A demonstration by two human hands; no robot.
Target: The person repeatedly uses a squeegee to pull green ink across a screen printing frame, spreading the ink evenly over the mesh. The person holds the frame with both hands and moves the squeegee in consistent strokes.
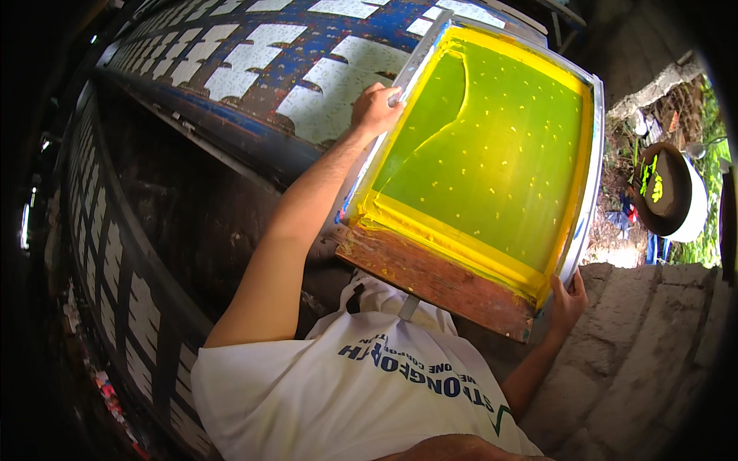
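Both my hands hold a screen printing frame [500, 154], with a green mesh, yellow ink around its borders and a pale metal rim. My left hand [377, 110] is closed round the left rim, toward the far half. Down at the near right corner, my right hand [567, 301] grips the rim, its fingers partly hidden behind the frame. Small pale yellow marks dot the mesh, and a curved ridge of yellow ink crosses its left part. A reddish-brown wooden board [438, 280], stained with yellow, runs along the frame's near end, close to my shirt.
Beyond my left hand stretches a long blue, ink-spotted table [292, 69] with rows of pale cut pieces [254, 58]. Another table with similar pieces [142, 330] runs along the left. At right are a block wall [638, 346] and a round container [669, 188] with bright yellow-green bits inside.
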